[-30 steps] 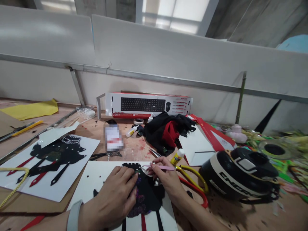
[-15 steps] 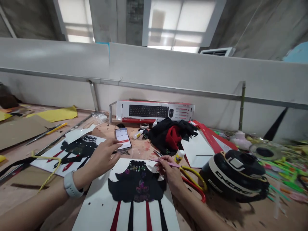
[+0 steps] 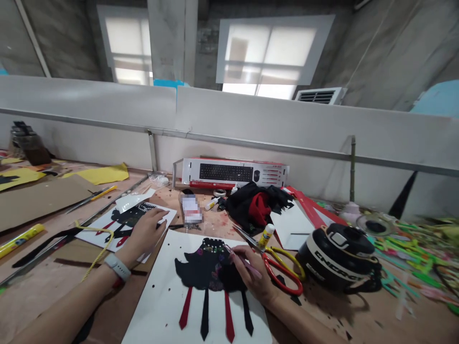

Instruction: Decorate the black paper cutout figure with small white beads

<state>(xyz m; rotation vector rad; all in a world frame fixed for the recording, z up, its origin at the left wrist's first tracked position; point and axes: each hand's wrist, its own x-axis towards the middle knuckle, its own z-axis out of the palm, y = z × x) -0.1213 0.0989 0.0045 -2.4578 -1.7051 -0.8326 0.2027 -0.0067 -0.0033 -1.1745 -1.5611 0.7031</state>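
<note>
A white board lies before me. On it is a black felt shape with small beads and sequins near its top and red and black felt strips below. My right hand rests over the shape's right side, pinching pink tweezers whose tips point at the beaded top. I cannot make out anything in the tips. My left hand, with a watch on the wrist, lies with fingers stretched over a second white sheet, which bears a similar black shape with white beads.
Red-handled scissors, yellow-handled scissors and a glue stick lie right of the board. Beyond are a black bottle and black cloth. A phone and keyboard box are behind; yellow cord lies left.
My left hand has moved from the phone back and left onto the second sheet. My right hand has brought the tweezers closer over the black shape. The camera view has shifted.
</note>
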